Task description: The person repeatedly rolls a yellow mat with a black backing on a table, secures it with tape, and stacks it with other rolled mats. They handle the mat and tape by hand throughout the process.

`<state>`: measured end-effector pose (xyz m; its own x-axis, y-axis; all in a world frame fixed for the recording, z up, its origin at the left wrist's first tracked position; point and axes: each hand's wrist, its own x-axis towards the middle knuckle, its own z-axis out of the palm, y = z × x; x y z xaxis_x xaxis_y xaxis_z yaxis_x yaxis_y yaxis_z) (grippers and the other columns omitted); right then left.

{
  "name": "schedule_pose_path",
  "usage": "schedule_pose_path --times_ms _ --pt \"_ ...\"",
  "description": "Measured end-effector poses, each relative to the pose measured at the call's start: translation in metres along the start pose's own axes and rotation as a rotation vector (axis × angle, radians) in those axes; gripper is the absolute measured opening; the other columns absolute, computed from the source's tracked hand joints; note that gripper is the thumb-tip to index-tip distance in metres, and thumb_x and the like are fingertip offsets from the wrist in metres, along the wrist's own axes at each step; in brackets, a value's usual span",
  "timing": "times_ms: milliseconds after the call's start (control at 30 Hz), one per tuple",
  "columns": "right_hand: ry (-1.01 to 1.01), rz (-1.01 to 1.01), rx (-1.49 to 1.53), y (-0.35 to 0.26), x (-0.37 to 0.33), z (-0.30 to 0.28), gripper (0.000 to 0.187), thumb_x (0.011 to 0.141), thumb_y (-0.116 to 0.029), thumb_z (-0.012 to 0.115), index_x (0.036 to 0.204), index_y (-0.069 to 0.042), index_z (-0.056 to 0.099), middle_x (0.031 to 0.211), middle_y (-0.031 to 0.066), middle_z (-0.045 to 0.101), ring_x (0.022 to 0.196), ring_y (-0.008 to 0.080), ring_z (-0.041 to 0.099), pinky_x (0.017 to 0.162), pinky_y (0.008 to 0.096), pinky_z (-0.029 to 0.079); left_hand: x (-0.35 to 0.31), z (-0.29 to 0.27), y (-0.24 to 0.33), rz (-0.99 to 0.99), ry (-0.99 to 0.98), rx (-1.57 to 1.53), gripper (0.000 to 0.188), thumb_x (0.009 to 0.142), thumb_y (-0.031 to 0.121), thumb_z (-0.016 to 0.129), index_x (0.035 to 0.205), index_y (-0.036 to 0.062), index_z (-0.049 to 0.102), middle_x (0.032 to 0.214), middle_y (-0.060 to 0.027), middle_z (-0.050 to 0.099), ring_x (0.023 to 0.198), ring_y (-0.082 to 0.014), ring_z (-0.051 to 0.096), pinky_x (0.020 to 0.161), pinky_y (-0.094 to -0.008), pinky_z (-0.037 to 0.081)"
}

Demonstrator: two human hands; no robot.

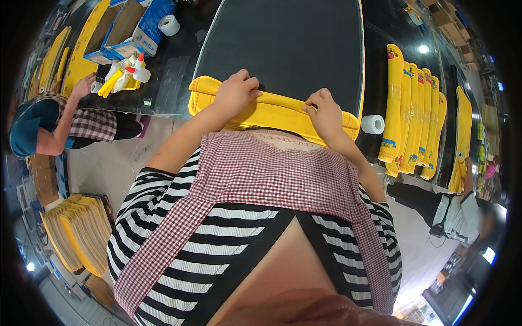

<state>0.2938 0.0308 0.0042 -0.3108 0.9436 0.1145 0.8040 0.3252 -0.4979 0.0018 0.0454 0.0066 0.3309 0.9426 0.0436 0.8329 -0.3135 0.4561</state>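
A long mat with a black underside [283, 46] and a pale edge lies on the dark worktable before me. Its near end is turned over into a yellow roll [277, 108] close to my apron. My left hand [236, 93] is closed on the left part of this roll, fingers curled at its upper edge. On the right part, my right hand [324, 113] pinches the same edge between thumb and fingers. The fingertips of both hands are partly hidden.
Right of the mat stand a white tape roll [373, 124] and several rolled yellow mats [405, 108]. Blue cartons [128, 32], another tape roll [169, 25] and red-tipped white bottles [140, 72] occupy the left. Co-workers [49, 127] stand on both sides; stacked yellow sheets [79, 231] lie behind left.
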Motion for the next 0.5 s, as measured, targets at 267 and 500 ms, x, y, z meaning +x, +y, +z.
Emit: schedule_pose_path --times_ms 267,500 --pt "-0.094 -0.241 -0.408 0.007 -0.023 -0.017 0.038 0.093 -0.004 0.066 0.129 -0.016 0.073 0.104 0.0092 0.060 0.097 0.0262 0.058 0.089 0.0400 0.048 -0.038 -0.005 -0.042 0.251 0.172 0.222 0.029 0.091 0.018 0.071 0.119 0.0268 0.076 0.100 -0.0032 0.058 0.105 -0.0226 0.057 0.099 -0.0418 0.039" --pt "-0.294 -0.131 -0.436 -0.006 -0.023 -0.040 0.052 0.096 -0.001 0.057 0.144 -0.020 0.066 0.104 0.0099 0.057 0.099 0.0253 0.056 0.090 0.0372 0.048 -0.028 -0.018 -0.040 0.092 0.112 0.229 0.023 0.094 0.019 0.068 0.114 0.0228 0.078 0.096 -0.0026 0.061 0.098 -0.0224 0.061 0.091 -0.0389 0.044"
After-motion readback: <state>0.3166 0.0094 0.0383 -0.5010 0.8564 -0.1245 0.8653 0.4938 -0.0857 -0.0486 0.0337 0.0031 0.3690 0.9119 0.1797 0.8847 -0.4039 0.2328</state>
